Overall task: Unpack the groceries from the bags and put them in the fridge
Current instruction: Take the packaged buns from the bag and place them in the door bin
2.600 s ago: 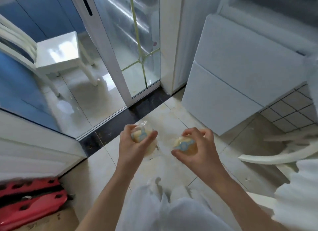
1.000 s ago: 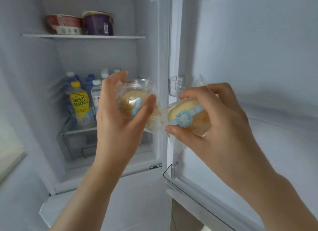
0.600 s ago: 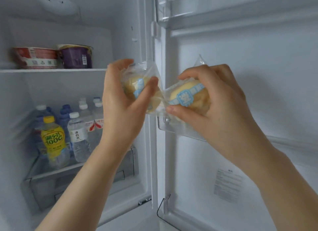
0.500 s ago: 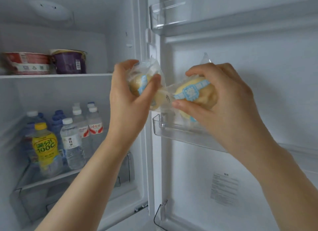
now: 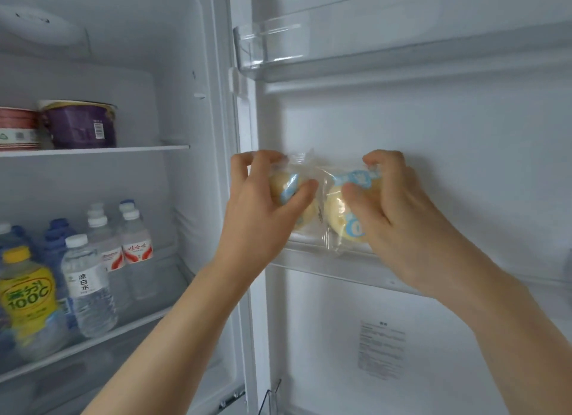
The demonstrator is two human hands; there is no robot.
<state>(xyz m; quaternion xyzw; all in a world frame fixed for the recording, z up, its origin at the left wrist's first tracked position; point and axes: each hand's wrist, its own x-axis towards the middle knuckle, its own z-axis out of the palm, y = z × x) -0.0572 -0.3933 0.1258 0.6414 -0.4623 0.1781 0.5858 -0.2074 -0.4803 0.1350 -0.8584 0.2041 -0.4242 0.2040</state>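
Both hands, left hand (image 5: pixel 263 210) and right hand (image 5: pixel 399 216), are each gripping a wrapped bun (left bun (image 5: pixel 286 187), right bun (image 5: pixel 343 210)) over the door shelf (image 5: pixel 309 253); next, probably lowering and releasing.

Both wrapped buns now sit lower and further right than half a second ago, down at the clear door shelf (image 5: pixel 312 255). The left hand (image 5: pixel 263 210) and right hand (image 5: pixel 399 210) have followed them across from the fridge's edge.

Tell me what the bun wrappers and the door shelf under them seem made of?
The wrappers look like thin clear plastic film: glossy, crinkled, the buns showing through. The door shelf looks like rigid clear plastic, since the door shows through its smooth front; glass seems unlikely.
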